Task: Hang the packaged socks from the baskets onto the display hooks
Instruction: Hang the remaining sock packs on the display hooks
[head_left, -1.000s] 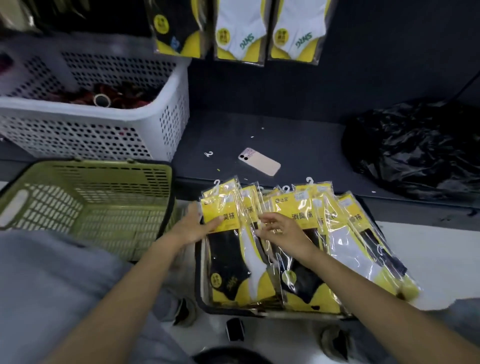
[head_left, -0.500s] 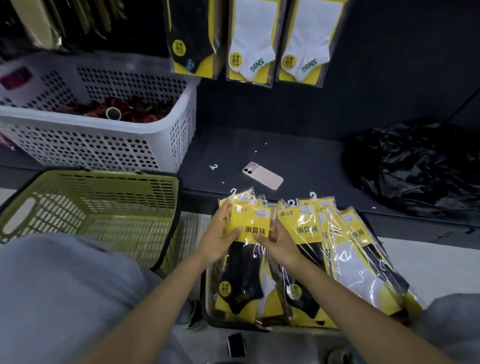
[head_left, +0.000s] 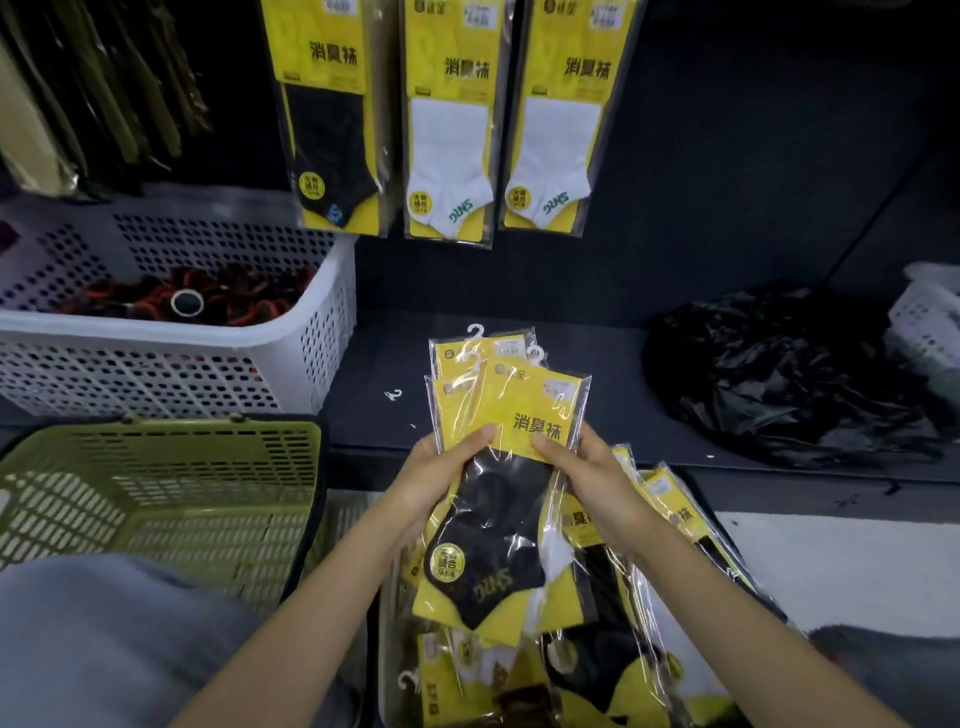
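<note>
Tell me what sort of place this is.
Most likely a shop's sock display being restocked. A row of packaged socks hangs on the dark display wall, a white basket of goods sits on the shelf below, and the left hand and right hand hold a bundle of the same hook-topped packs.

Your left hand and right hand show thumbs on the front sock pack; most of your fingers lie behind it. The other packs fanned behind it are largely covered, so you cannot count them. Its price label is too blurred to read. The hanging packs are cut off by the top edge. The black bag at the right end of the shelf hides its contents. The white basket runs off the left edge.
</note>
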